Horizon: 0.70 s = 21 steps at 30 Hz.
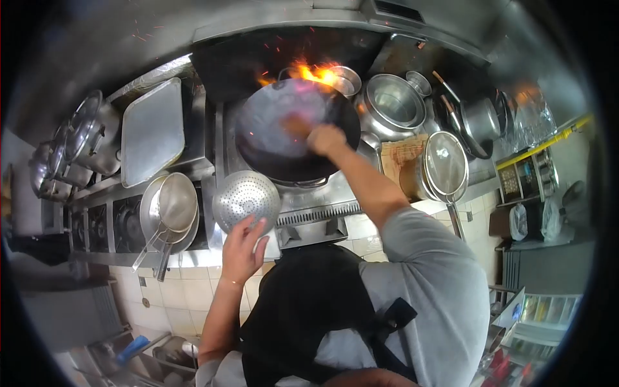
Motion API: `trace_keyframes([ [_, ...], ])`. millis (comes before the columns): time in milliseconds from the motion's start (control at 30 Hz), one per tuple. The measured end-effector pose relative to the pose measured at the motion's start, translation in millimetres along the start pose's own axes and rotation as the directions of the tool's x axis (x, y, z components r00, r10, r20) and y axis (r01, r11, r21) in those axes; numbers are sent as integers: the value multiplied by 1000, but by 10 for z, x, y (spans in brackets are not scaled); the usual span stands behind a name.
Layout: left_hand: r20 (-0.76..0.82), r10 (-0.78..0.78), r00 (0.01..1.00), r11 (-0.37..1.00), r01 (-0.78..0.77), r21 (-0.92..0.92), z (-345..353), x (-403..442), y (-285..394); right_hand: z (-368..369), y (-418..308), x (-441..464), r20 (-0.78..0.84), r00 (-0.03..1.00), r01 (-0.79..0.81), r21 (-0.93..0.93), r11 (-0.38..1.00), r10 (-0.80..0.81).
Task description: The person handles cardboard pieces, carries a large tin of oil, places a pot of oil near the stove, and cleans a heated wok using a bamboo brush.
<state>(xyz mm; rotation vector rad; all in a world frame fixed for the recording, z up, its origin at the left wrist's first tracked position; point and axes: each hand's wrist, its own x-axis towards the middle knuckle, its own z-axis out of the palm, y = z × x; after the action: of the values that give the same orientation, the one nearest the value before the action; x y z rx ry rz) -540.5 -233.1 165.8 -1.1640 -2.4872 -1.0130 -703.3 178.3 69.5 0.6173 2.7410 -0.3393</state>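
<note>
A large black wok [284,164] sits on the burner in front of me, with smoke inside it and flames behind its far rim. My right hand [327,140] reaches over the wok, closed on a brown wooden-looking tool [296,126]. Motion and smoke blur that tool, so its exact kind is hidden. At the wok's near left lies a round perforated metal strainer [247,200]. My left hand [244,248] is at the strainer's near edge, fingers apart; whether they touch the rim I cannot tell.
Fire [316,72] and sparks rise behind the wok. Metal pots [394,103] and a mesh strainer [446,164] stand on the right. On the left are a metal tray [153,132], lidded pots [93,132] and mesh sieves [177,203] over a bowl.
</note>
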Motion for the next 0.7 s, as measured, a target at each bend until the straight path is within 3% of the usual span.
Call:
trace_keyframes([
  [33, 10, 47, 999, 999, -47, -10, 10, 76, -7, -105, -212, -727, -54, 969, 245, 37, 969, -242],
  [67, -7, 57, 998, 998, -57, -10, 49, 168, -51, -259, -353, -1255, -117, 871, 484, 44, 874, -477],
  [133, -35, 53, 998, 998, -55, -36, 74, 139, -76, -99, 252, -791, -40, 874, 482, -55, 875, -484],
  [167, -19, 15, 1000, 998, -16, -66, 69, 180, -31, -343, 554, -587, -16, 921, 378, -193, 905, -388],
  [200, -12, 17, 1000, 998, -18, -68, 99, 195, -9, -216, 1060, 174, -108, 962, 197, -367, 909, -252],
  [233, 13, 48, 999, 997, -47, -61, 122, 195, 16, -522, 978, -107, -350, 927, 66, -193, 979, -131],
  [267, 19, 87, 996, 995, -86, -52, 193, 281, 13, -988, 791, -369, -564, 825, -25, 6, 1000, 24],
  [333, 0, 96, 995, 994, -96, -59, 390, 338, 65, -464, 624, -170, -653, 723, -137, 183, 974, 224],
  [367, 12, 117, 993, 992, -116, -45, 481, 436, 102, -210, 499, -86, -396, 900, -151, 112, 982, 183],
  [400, 33, 138, 990, 990, -137, -30, 542, 515, 131, 28, 337, -221, -191, 979, 60, -48, 997, -68],
  [433, 58, 181, 982, 984, -181, -8, 588, 597, 146, -96, 6, -720, -17, 984, 175, -23, 984, -175],
  [467, 36, 194, 980, 981, -194, 5, 671, 713, 140, -409, -215, -1324, 4, 923, 385, -81, 920, -386],
  [533, 38, 247, 968, 969, -247, -11, 786, 695, 158, -287, 62, -1323, -53, 828, 560, 41, 827, -558],
  [600, 82, 227, 970, 973, -223, -62, 833, 665, 237, -861, 374, -1130, 156, 949, 295, -124, 947, -275],
  [633, 107, 255, 961, 967, -251, -46, 823, 744, 277, -609, 958, -398, 111, 972, 235, -418, 878, -207],
  [667, 139, 280, 950, 960, -277, -34, 804, 797, 296, -985, 1058, -521, -171, 977, 44, -417, 908, -126],
  [700, 135, 271, 953, 962, -263, -78, 803, 778, 301, -1295, 1096, -681, -419, 908, -28, -44, 999, 6],
])
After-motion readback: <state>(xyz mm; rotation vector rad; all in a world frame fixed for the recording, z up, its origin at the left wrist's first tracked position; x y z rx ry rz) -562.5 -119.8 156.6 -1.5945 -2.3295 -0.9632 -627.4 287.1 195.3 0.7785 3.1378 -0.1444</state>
